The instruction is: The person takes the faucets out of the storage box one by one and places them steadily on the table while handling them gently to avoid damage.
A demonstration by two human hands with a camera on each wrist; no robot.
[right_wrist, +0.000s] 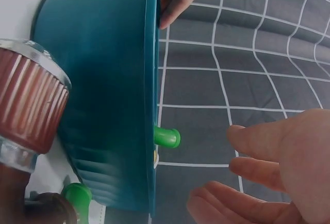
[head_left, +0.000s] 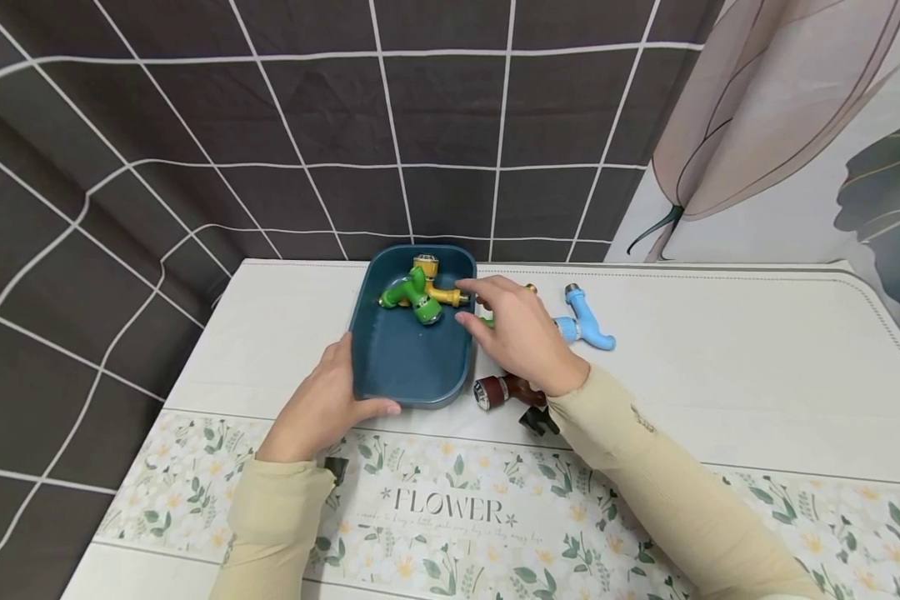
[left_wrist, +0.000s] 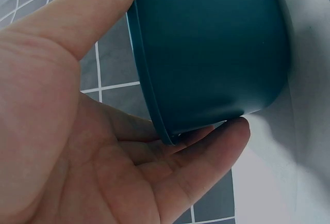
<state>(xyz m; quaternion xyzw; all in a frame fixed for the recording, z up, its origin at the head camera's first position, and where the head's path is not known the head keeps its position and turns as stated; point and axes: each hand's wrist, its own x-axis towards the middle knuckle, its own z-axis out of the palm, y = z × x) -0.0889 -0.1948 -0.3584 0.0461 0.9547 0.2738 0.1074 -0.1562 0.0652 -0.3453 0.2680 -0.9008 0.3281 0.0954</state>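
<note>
A dark teal plastic tub [head_left: 412, 367] stands on the table with a green tap [head_left: 412, 296] and a yellow tap [head_left: 442, 293] lying crossed inside. My left hand [head_left: 322, 400] holds the tub at its near left corner, thumb along the near rim and fingers against the outer side wall [left_wrist: 216, 43]. Over the tub's right rim hovers my right hand [head_left: 521, 329], fingers spread and nothing between them. Beneath it lie a brown tap [head_left: 495, 390] and a second green tap [right_wrist: 78, 198], the latter mostly hidden. A light blue tap [head_left: 588, 321] is just right of that hand.
A dark grey cloth with a white grid [head_left: 450, 108] hangs behind and at the left. The white table cover [head_left: 720, 358] carries a flowered band along its front. A leaf-printed cloth [head_left: 765, 108] hangs at the right back.
</note>
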